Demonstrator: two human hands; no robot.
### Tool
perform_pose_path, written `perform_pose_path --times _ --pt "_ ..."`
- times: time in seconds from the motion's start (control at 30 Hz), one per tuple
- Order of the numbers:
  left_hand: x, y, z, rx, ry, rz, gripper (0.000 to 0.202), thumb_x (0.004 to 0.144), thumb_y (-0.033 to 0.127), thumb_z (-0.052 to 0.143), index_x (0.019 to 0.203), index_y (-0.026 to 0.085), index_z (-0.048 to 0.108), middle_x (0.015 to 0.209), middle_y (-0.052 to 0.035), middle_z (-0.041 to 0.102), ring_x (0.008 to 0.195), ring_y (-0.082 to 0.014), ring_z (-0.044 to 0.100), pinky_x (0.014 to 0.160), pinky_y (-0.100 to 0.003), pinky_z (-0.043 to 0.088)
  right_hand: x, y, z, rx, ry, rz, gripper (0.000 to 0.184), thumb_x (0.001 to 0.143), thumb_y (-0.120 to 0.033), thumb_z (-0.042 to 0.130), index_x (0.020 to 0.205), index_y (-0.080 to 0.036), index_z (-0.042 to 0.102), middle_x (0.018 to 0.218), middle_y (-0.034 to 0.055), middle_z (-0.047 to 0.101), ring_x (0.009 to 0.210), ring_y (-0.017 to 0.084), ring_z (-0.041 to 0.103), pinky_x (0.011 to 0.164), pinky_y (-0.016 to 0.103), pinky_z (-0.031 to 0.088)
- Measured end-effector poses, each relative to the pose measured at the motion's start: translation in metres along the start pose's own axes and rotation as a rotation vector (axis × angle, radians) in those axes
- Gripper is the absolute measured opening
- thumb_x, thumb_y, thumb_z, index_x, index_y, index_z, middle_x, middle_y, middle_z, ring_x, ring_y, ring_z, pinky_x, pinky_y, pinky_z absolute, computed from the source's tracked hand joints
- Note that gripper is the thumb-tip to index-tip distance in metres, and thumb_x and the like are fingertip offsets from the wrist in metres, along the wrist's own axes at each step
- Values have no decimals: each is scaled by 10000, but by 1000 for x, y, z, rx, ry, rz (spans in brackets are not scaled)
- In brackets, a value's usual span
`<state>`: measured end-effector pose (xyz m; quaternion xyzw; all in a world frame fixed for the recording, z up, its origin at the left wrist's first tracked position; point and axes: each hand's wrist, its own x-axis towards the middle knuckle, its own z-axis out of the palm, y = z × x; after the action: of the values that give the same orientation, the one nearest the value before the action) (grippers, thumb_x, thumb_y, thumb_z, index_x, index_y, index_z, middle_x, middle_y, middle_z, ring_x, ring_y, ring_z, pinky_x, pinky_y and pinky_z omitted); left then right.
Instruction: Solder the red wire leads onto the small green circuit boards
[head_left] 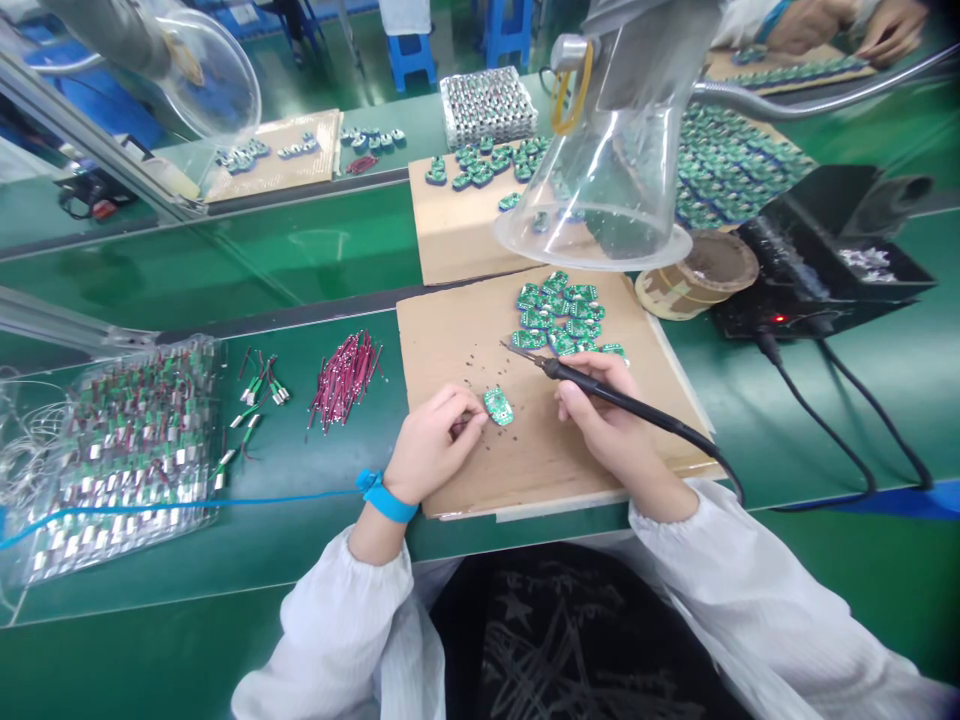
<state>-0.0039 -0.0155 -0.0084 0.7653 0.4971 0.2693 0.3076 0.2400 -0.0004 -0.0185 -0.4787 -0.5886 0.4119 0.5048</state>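
Observation:
My right hand [606, 410] is closed round the black handle of a soldering iron [611, 395], whose thin tip points left above the cardboard. A small green circuit board [498, 406] lies flat on the cardboard mat [540, 460], between my two hands. Beside that board's left edge is my left hand [444, 440], its thumb and fingertips pinched together; whatever they hold is too small to make out. A blue wrist strap [390, 502] with a cord circles my left wrist. Behind the iron's tip, several more green circuit boards [559, 312] sit in a cluster.
Red wires [346, 380] lie in a pile left of the mat, near a clear tray of connectors [135, 450]. A round tub [699, 272] and a black soldering station [810, 260] stand at the right. A clear fume hood [607, 190] hangs over the back. Another person's hands [825, 25] work opposite.

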Motion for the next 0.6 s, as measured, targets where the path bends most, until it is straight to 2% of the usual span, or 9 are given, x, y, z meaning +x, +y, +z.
perform_pose_path --times 0.6 --pt "-1 1 1 -8 11 -3 106 1012 221 551 965 202 644 1014 -33 649 808 -140 585 722 -272 465 1 -3 2 22 24 -34 226 978 -271 635 1198 -289 584 937 1 639 617 121 605 593 309 530"
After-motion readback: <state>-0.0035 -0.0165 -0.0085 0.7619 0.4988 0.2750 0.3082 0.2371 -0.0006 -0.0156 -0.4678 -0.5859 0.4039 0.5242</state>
